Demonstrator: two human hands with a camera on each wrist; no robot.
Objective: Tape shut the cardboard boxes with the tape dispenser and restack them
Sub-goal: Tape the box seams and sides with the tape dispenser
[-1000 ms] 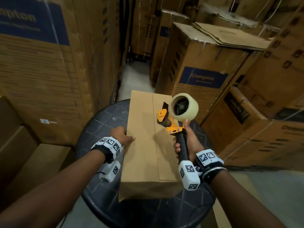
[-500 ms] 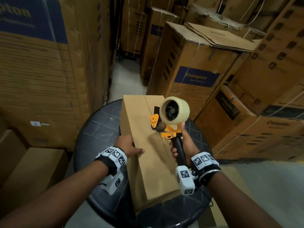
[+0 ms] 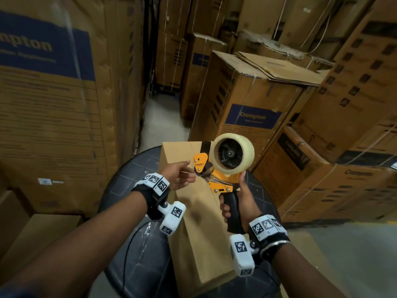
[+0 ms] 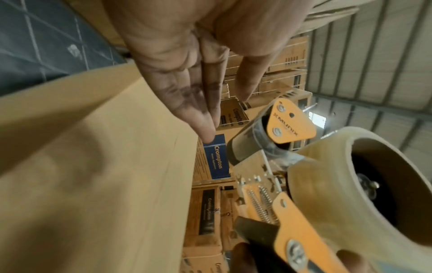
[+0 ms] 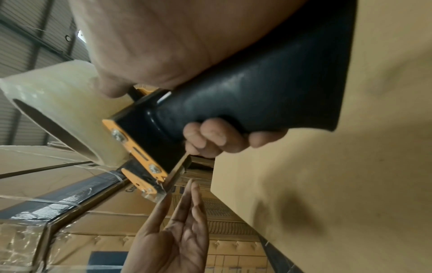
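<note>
A plain brown cardboard box (image 3: 199, 222) lies lengthwise on a round dark table (image 3: 133, 190), its flap seam running along the top. My right hand (image 3: 240, 203) grips the black handle of an orange tape dispenser (image 3: 217, 179) with a clear tape roll (image 3: 233, 153), held up above the box. My left hand (image 3: 180, 175) hovers above the box with straight fingers (image 4: 198, 110) reaching toward the dispenser's front roller (image 4: 247, 140), close to it. In the right wrist view the left fingertips (image 5: 189, 186) are at the loose tape end by the dispenser's blade (image 5: 161, 186).
Tall stacks of printed cardboard cartons (image 3: 53, 104) stand on the left, behind (image 3: 247, 100) and on the right (image 3: 343, 104). A narrow floor aisle (image 3: 161, 119) runs away ahead. Lower boxes (image 3: 36, 235) sit at the left by the table.
My left hand has let go of the box's left edge and risen toward the dispenser's front. The dispenser has been lifted higher, and the box now lies turned slightly.
</note>
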